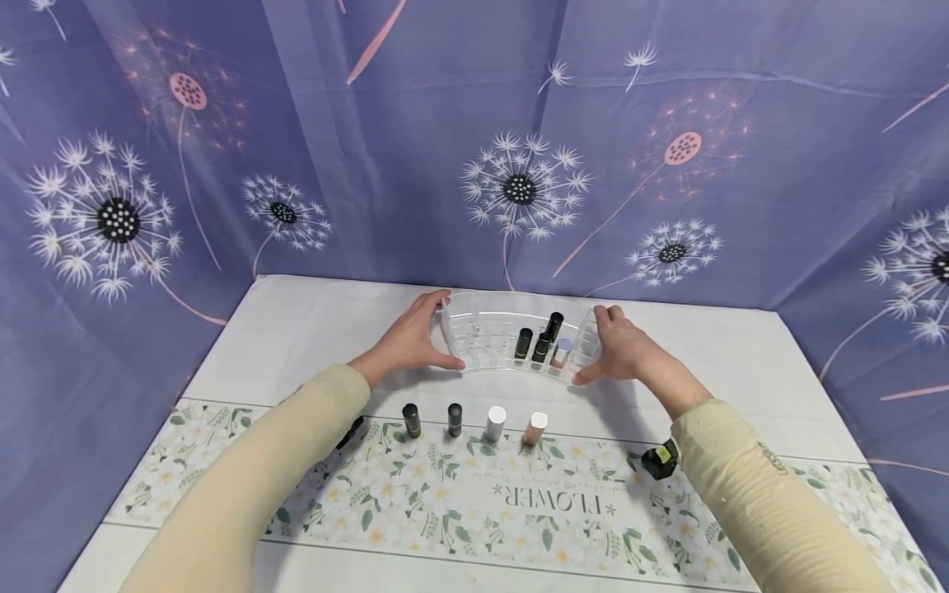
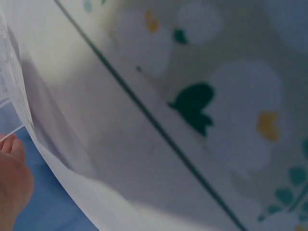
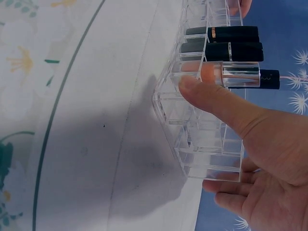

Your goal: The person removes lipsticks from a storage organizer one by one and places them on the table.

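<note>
My left hand [image 1: 410,336] grips the left end of a clear, curved lipstick organizer [image 1: 480,352], thumb at the front corner and fingers behind. At the other end my right hand [image 1: 621,349] holds it the same way; in the right wrist view the thumb [image 3: 216,98] presses its front. Several lipsticks stand in its right half: a black lipstick [image 1: 524,343], two more black ones close by, and a peach lipstick with a clear cap [image 1: 562,352]. The left wrist view catches only part of the left hand [image 2: 14,180] and the organizer's edge.
In front of the organizer stand a black lipstick [image 1: 411,420], a dark lipstick [image 1: 455,419], a silver-white lipstick [image 1: 496,422] and a pink lipstick with a white top [image 1: 535,428]. A black item [image 1: 660,459] lies by the right sleeve; another dark item [image 1: 350,432] is partly behind the left sleeve.
</note>
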Action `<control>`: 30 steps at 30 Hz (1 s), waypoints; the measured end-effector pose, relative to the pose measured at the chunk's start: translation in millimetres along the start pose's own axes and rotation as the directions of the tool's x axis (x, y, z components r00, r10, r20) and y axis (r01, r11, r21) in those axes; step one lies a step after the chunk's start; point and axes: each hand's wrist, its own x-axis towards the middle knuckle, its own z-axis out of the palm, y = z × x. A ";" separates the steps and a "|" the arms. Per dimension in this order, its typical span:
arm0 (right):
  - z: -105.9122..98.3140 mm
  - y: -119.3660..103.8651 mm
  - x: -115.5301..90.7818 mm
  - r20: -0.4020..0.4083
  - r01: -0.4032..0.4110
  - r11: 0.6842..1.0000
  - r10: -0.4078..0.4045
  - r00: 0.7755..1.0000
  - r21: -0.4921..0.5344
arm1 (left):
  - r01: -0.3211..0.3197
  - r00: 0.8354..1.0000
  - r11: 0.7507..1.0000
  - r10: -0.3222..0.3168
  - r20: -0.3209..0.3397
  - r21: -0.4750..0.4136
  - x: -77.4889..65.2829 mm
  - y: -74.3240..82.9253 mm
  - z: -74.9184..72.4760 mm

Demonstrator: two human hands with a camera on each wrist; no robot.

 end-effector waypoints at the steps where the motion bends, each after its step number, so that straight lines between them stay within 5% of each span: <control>1: -0.3 -0.3 -0.4 0.001 -0.001 1.000 0.001 1.000 0.001 | -0.001 1.000 1.000 0.001 0.001 -0.001 0.2 -0.3 0.5; 30: 1.6 2.1 -0.4 -0.010 0.002 1.000 -0.002 1.000 0.004 | -0.008 1.000 1.000 0.008 -0.011 0.008 -1.3 2.0 3.7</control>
